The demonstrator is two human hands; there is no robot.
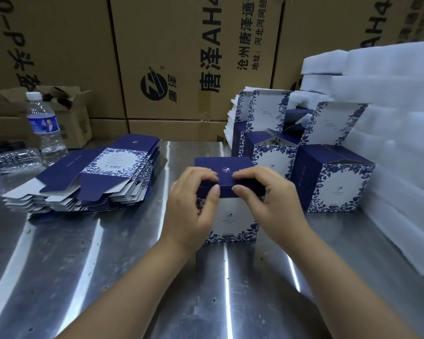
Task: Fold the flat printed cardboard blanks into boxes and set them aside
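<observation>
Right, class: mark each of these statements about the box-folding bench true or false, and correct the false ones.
1. The left hand and right hand both hold the top of the box at the table's middle. True.
2. The stack of flat blanks lies to the right of that box. False: it lies to its left.
3. The water bottle stands upright. True.
4. The folded boxes at the right have closed tops. False: their top flaps stand open.
5. The table is wooden. False: it is shiny metal.
</observation>
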